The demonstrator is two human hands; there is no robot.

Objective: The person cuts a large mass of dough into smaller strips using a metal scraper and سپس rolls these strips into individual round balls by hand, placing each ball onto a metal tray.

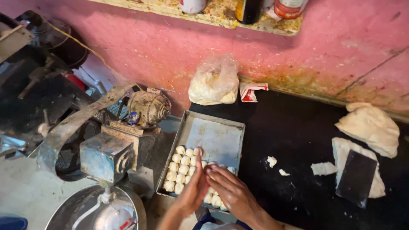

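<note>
Already the near part of the metal tray [213, 138] carries rows of small round dough balls [181, 166], packed side by side and touching, while the far half of its floor, beyond the hands, is bare metal; by that showing the filling looks roughly half done, with the far rows left to lay. Both hands meet palm to palm over the near edge of the tray, directly above the balls. The left hand [191, 189] stands on edge with its fingers straight and pointing away, pressed against the right hand [232, 191], whose fingers lie across it; whether a piece of dough sits between the palms I cannot tell, since the palms hide it

The tray is a long rectangle whose long axis runs away from the hands toward the pink wall [332, 55], tilted a little to the right at its far end. It rests half on the black desk [294, 140] and half over the gap beside the grey machine [113, 151], which stands left of the left hand. To the right of the right hand, well apart, lie a few torn scraps of dough [271, 161], then a flat dark scraper [357, 178] lying on a big slab of dough [370, 125]. Beyond the tray, against the wall, stands a clear plastic bag [214, 83]
</note>
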